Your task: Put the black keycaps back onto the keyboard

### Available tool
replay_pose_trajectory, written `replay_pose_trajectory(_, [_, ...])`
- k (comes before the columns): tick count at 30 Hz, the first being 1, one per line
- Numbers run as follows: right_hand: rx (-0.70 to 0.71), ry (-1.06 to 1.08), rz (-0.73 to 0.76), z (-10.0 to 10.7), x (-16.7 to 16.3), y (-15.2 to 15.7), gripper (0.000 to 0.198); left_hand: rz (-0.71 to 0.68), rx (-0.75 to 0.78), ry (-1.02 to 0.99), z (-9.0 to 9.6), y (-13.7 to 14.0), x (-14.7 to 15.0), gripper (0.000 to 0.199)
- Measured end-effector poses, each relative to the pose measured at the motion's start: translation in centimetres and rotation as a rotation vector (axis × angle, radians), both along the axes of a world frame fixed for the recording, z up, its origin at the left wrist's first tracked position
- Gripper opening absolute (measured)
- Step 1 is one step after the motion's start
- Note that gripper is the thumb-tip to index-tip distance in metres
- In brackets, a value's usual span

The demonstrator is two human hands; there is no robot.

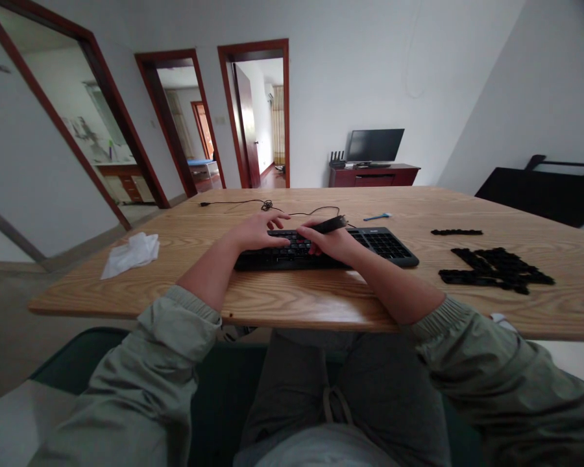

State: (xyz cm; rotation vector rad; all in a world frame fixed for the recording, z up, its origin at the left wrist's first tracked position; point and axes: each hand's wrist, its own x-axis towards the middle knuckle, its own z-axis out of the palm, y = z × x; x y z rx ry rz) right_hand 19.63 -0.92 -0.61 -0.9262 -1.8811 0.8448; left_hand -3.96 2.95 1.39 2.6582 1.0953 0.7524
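Note:
A black keyboard (387, 246) lies in front of me on the wooden table, with its key area showing a dark grid, keycaps apparently off at the right end. My left hand (260, 232) rests over the keyboard's left part, fingers spread and holding nothing. In my right hand (328, 243) is a black stick-shaped tool (331, 224), gripped like a pen, its thick end pointing up and right. The tool's other end is hidden by the fingers, above the middle keys. Right of the keyboard lies a heap of black keycaps (501, 267), with a separate row of keycaps (456, 232) behind it.
Crumpled white tissue (132, 253) lies on the left of the wooden table (292, 298). Behind the keyboard runs its black cable (243, 202), with a tangle midway. A small blue brush-like tool (377, 216) lies near the back. A television (374, 145) stands against the far wall.

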Motion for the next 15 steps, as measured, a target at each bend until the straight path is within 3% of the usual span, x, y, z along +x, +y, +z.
replay_pose_trajectory(7, [0.021, -0.084, -0.022, -0.2, 0.0, -0.2, 0.038, -0.076, -0.103, 0.103, 0.6, -1.4, 1.0, 0.03])
replay_pose_trajectory(15, [0.214, -0.162, -0.002, 0.5, -0.2, -1.0, 0.034, -0.052, -0.147, 0.086, 0.7, -2.1, 1.9, 0.025])
